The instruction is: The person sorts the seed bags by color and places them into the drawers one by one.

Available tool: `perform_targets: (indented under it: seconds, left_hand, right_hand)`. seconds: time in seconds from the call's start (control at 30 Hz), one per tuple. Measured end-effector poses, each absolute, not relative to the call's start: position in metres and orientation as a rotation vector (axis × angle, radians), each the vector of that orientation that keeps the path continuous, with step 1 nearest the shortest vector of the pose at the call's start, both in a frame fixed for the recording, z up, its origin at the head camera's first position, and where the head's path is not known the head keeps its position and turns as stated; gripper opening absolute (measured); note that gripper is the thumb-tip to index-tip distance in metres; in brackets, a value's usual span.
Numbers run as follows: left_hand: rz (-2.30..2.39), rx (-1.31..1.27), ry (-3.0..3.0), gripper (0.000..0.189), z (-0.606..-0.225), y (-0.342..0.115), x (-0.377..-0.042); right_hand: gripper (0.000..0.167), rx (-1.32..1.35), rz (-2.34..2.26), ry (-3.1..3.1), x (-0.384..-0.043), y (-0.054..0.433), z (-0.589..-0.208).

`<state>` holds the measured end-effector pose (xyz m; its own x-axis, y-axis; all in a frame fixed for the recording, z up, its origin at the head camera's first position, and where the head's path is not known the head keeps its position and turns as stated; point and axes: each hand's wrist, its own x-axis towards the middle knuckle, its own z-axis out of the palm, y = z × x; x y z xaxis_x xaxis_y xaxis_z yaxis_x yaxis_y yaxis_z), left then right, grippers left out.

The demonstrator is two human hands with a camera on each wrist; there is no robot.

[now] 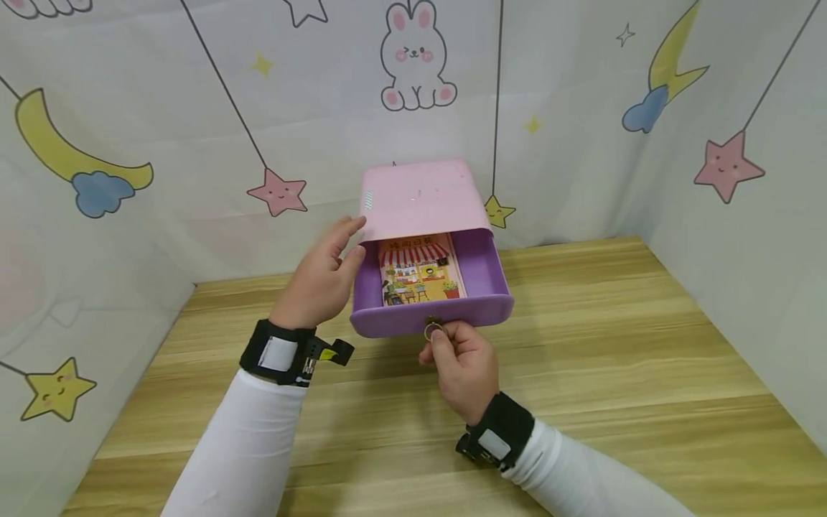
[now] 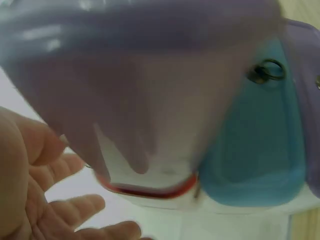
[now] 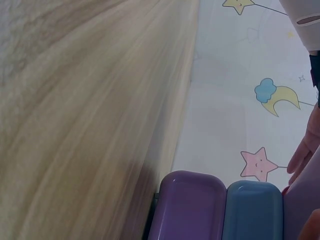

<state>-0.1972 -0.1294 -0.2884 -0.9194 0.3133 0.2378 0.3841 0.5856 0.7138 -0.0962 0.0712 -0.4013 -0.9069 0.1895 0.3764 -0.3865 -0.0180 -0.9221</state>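
Note:
A small drawer cabinet [image 1: 420, 194] with a pink top stands against the back wall. Its purple top drawer [image 1: 481, 309] is pulled out, and an illustrated booklet [image 1: 420, 276] lies inside. My right hand [image 1: 466, 370] pinches the brass ring pull at the middle of the drawer front. At the cabinet's left front edge is my left hand [image 1: 319, 280], fingers extended; contact there is hard to tell. Below the pulled-out drawer, the left wrist view shows a blue drawer [image 2: 255, 155] with its own ring and another purple drawer [image 2: 305, 75].
The cabinet stands on a wood-grain table [image 1: 581, 359]. White cloth walls [image 1: 568, 165] printed with stars, moons and a rabbit rise behind and on both sides. Each wrist wears a black strap [image 1: 278, 352] with a small camera.

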Motion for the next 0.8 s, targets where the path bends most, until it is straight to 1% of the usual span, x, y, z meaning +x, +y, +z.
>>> perform_targets:
  seconds: [0.2,0.8]
  left_hand:
    - [-1.323,-0.643,-2.73,0.053,-0.298,-0.13,-0.203]
    - [-1.356,-0.581,-2.726,0.051,-0.302,-0.13,-0.203]
  right_hand:
    - [0.02,0.214,1.982,-1.864,-0.097,0.071,-0.401]
    - [0.022,0.207,2.002,-1.871,-0.096,0.072,-0.4]
